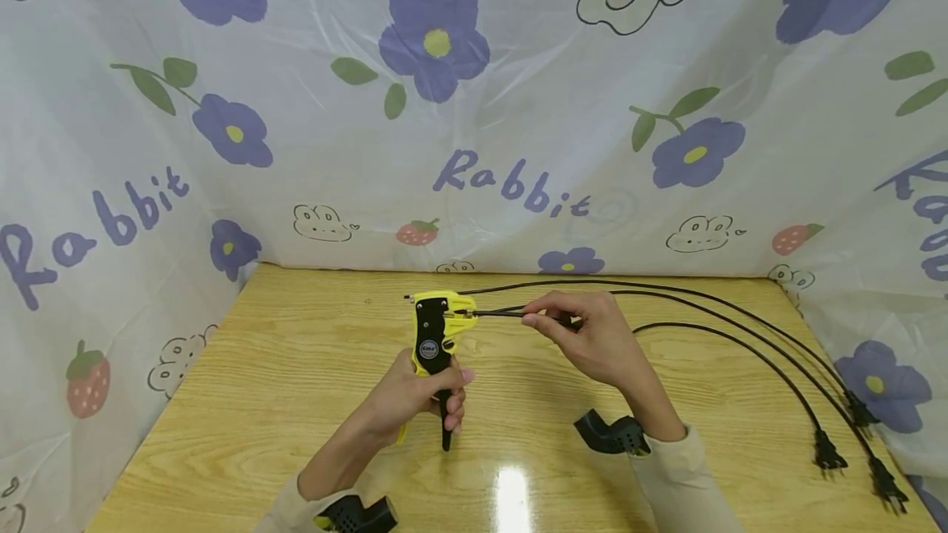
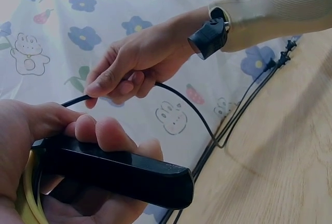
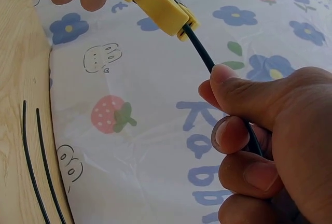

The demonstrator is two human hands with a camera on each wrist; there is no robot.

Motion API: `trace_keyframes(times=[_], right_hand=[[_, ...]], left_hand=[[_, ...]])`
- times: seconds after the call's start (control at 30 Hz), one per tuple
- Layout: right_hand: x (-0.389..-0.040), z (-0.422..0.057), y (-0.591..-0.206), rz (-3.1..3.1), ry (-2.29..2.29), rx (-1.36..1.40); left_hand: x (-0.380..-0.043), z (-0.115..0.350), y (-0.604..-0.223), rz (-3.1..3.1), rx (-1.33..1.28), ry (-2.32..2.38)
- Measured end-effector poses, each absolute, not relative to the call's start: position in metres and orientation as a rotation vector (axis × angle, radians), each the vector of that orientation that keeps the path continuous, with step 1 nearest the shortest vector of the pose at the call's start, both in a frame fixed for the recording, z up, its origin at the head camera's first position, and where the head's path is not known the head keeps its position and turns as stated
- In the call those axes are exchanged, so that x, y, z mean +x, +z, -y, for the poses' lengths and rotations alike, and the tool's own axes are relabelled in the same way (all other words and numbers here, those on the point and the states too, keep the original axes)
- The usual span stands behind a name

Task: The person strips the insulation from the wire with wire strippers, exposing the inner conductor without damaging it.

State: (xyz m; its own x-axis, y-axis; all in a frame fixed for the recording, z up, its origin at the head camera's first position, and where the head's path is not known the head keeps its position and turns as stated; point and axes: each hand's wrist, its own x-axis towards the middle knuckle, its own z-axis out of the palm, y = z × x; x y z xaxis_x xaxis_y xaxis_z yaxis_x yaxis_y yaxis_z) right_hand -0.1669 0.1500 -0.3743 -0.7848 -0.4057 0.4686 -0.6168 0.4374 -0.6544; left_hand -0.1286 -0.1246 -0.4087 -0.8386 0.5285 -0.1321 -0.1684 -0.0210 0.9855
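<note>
pale cloth (image 1: 326,138) printed with purple flowers and rabbits hangs behind and beside a light wooden surface (image 1: 296,352). near its middle, the left grip (image 1: 406,395) is curled round the handles of a yellow-and-black wire stripper (image 1: 430,323), held with its head toward the far side and its jaws facing right. the right grip (image 1: 588,336) pinches a black cable (image 1: 498,314) between thumb and forefinger, just to the right of the tool, and the cable's end reaches into the yellow jaws.

to do this well, i would keep the short span between pinch and jaws straight and in line with the slot, check how deep the end sits, then squeeze evenly without letting the tool twist. how far the end goes in cannot be told, since the head of the tool hides it.

two other black cables (image 3: 25,130) lie along the far part of the surface, passing behind the right grip and tool, so they could be mistaken for the held one or snag. three plugs (image 1: 829,452) rest at the right edge. bulky black mounts (image 1: 611,433) on both wrists need room, and glare whitens a near patch.
</note>
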Motion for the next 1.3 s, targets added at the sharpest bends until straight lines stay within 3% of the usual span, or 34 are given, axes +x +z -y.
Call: trace_keyframes(times=[1.3], right_hand=[[-0.1669,-0.1530,-0.3722,2.459,1.281,0.892]], left_hand=[[-0.1302,0.1289,-0.4111,-1.789,0.393,1.902]])
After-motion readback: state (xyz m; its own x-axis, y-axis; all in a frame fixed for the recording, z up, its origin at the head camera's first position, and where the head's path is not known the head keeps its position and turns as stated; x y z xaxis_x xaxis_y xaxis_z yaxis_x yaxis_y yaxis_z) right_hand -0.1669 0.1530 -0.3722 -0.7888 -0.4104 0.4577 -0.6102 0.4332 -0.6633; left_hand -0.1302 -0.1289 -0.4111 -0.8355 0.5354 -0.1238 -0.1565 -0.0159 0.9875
